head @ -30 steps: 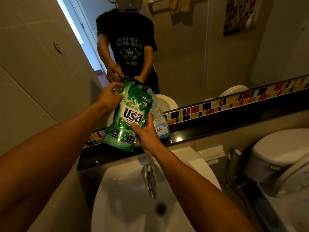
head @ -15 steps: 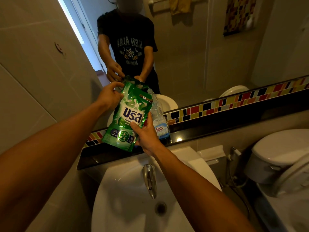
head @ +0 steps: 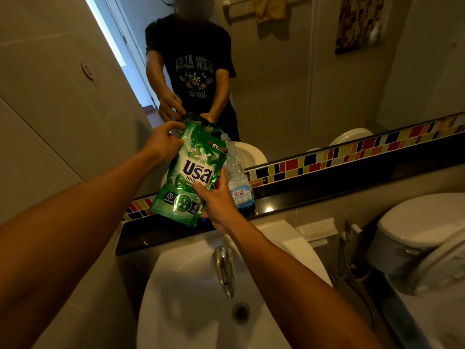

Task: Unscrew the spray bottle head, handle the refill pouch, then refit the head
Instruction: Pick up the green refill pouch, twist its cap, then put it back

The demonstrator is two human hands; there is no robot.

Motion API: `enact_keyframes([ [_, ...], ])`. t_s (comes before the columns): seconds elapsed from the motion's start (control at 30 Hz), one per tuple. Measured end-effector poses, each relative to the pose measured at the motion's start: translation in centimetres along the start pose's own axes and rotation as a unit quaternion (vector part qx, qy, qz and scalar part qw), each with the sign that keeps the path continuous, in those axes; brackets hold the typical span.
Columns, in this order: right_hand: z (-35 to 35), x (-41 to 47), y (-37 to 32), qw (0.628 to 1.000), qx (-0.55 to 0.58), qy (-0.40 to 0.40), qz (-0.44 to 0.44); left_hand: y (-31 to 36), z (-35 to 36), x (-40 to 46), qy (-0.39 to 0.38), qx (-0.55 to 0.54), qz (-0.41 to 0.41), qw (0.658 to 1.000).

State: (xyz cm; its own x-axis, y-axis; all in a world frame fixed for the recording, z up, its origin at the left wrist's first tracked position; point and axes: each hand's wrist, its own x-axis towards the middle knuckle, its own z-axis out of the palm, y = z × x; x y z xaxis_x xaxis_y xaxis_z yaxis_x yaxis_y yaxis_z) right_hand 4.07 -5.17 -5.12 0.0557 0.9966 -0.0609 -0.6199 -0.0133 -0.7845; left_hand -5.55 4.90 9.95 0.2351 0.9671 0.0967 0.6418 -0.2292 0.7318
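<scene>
A green refill pouch [head: 192,172] is held tilted above the black ledge [head: 314,195], its top leaning right over a clear spray bottle [head: 236,177]. The bottle stands on the ledge with an open neck and no head on it. My left hand [head: 163,142] pinches the pouch's upper left corner. My right hand [head: 216,200] grips its lower right side, in front of the bottle. The spray head is not in view.
A white sink [head: 196,298] with a chrome tap [head: 224,268] lies below the ledge. A toilet [head: 422,238] and a hose stand at the right. The mirror [head: 302,71] behind the ledge reflects a person; a tiled wall runs along the left.
</scene>
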Motion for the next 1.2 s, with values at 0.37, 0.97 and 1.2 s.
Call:
enact_keyframes([
  [0.37,0.17,0.07,-0.14,1.000,0.007,-0.005,-0.008,0.30,-0.23,0.09,-0.002,0.004,-0.002,1.000],
  [0.97,0.42,-0.18,-0.42,1.000,-0.002,-0.005,-0.006,0.73,-0.41,0.00,0.003,0.019,0.009,1.000],
  [1.2,0.55,-0.22,-0.44,1.000,-0.003,-0.002,-0.006,0.71,-0.41,0.12,0.004,0.023,0.008,1.000],
])
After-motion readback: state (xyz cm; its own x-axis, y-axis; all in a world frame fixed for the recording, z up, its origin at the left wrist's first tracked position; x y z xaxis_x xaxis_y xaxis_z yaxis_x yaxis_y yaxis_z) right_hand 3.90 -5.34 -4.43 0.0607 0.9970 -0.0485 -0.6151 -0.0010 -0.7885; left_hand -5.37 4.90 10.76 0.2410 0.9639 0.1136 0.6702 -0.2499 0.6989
